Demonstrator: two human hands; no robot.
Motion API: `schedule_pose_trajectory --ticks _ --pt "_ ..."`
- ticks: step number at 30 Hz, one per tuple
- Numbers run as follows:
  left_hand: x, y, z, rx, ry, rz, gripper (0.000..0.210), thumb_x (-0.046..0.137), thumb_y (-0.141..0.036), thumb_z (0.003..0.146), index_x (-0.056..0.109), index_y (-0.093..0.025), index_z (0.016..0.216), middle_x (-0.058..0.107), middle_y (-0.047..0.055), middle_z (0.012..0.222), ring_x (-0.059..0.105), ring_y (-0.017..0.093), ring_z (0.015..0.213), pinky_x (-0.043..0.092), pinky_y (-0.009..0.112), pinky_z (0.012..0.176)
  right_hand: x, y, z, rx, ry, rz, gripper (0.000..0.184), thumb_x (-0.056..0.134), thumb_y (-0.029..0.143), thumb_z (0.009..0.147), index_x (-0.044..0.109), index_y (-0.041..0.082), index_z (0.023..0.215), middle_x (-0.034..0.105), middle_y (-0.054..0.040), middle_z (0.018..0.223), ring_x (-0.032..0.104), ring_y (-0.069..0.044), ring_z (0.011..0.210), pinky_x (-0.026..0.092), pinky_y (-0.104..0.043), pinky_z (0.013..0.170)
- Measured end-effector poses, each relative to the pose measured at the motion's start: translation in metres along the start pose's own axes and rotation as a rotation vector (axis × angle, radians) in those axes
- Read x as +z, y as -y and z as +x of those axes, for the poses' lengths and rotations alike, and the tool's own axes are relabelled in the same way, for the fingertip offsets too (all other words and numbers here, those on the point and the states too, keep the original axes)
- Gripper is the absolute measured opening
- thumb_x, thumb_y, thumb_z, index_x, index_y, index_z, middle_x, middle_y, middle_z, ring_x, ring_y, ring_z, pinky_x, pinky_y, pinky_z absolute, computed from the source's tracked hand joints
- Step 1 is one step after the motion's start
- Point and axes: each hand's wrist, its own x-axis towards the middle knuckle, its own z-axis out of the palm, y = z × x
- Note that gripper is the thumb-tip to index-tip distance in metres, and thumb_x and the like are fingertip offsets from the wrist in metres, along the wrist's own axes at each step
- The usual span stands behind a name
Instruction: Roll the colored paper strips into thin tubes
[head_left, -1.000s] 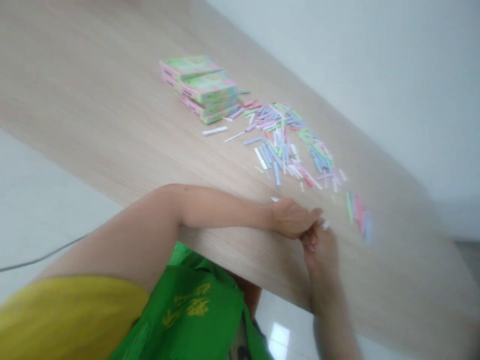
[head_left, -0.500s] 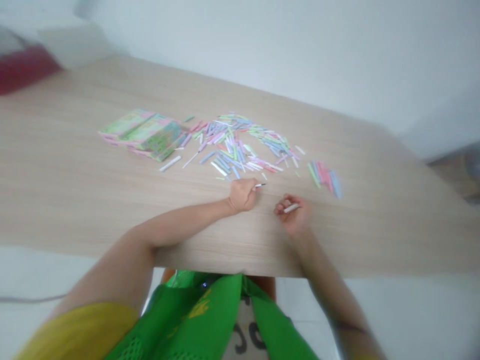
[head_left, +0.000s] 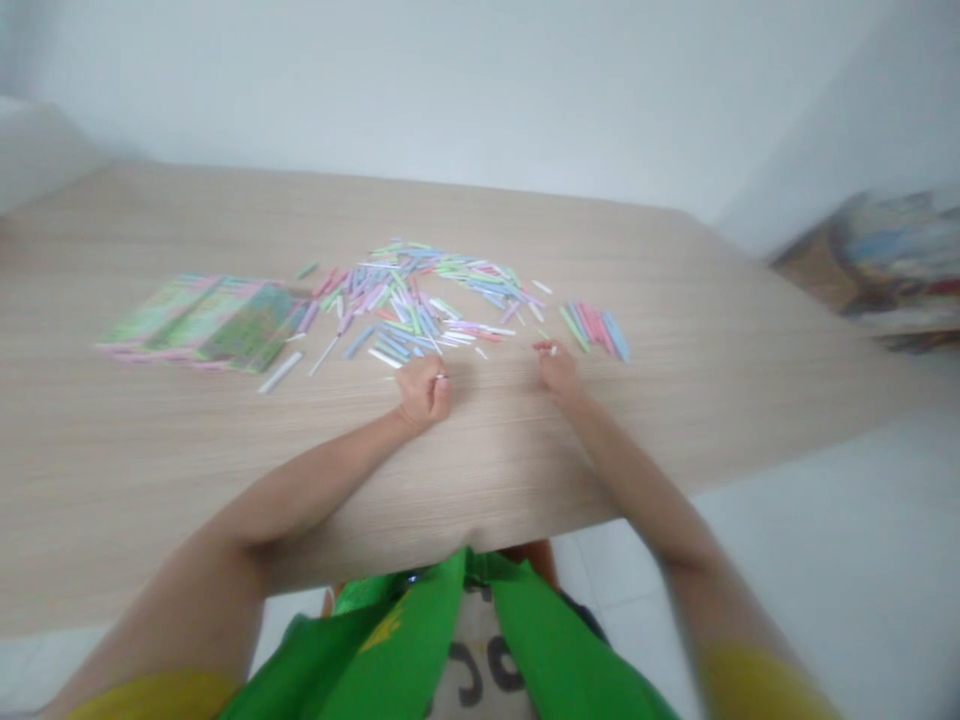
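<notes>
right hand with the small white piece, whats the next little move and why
Probably carry the white piece in the right hand a little right and lay it beside the small sorted row of sticks: that row lies close by, apart from the big mixed pile.
</notes>
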Motion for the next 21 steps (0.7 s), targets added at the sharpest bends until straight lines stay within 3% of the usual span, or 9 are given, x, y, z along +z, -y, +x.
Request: schedule_pose_trajectory --ticks 2,5,13,17,21 --pt "0.000 -0.001 0.000 0.024 -0.009 0.012 0.042 0.029 -0.040 0.103 0.041 -0.022 0.068 0.042 -0.001 0.057 0.042 0.014 0.052 0.029 0.032 0.056 0.008 0.003 0.012 0.004 -0.034 -0.177 0.024 0.041 0.024 0.096 0.061 0.017 0.107 0.066 -0.0147 0.105 0.062 -0.027 0.108 0.046 -0.039 0.095" --pt "-0.004 -0.003 0.001 0.066 -0.004 0.036 0.043 0.028 -0.040 0.104 0.042 -0.021 0.068 0.044 0.000 0.058 0.042 0.015 0.052 0.029 0.032 0.056 0.016 0.006 0.022 -0.013 -0.019 -0.376 0.032 0.039 0.026 0.099 0.057 0.014 0.124 0.061 -0.0216 0.127 0.061 -0.031 0.116 0.045 -0.043 0.098" --pt "-0.016 0.013 0.010 0.086 0.008 0.246 0.051 0.019 -0.046 0.104 0.039 -0.022 0.064 0.042 0.000 0.054 0.040 0.015 0.051 0.029 0.033 0.057 0.026 0.008 0.021 -0.211 0.137 -0.667 0.032 0.050 0.028 0.099 0.056 0.010 0.126 0.062 -0.0288 0.130 0.058 -0.036 0.129 0.045 -0.045 0.103" --pt "-0.032 0.031 0.014 0.074 0.057 0.290 0.054 0.018 -0.050 0.104 0.040 -0.022 0.062 0.042 0.001 0.052 0.040 0.015 0.050 0.028 0.033 0.056 0.028 0.009 0.031 -0.259 0.219 -0.685 0.029 0.050 0.026 0.099 0.058 0.009 0.122 0.068 -0.0290 0.117 0.064 -0.036 0.121 0.046 -0.047 0.101" --pt "-0.052 0.033 0.010 0.137 0.177 0.286 0.054 0.022 -0.050 0.103 0.047 -0.021 0.065 0.049 0.003 0.056 0.044 0.016 0.052 0.028 0.033 0.058 0.028 0.007 0.035 -0.288 0.285 -0.643 0.028 0.053 0.022 0.097 0.058 0.009 0.121 0.070 -0.0281 0.112 0.065 -0.038 0.118 0.043 -0.049 0.103"
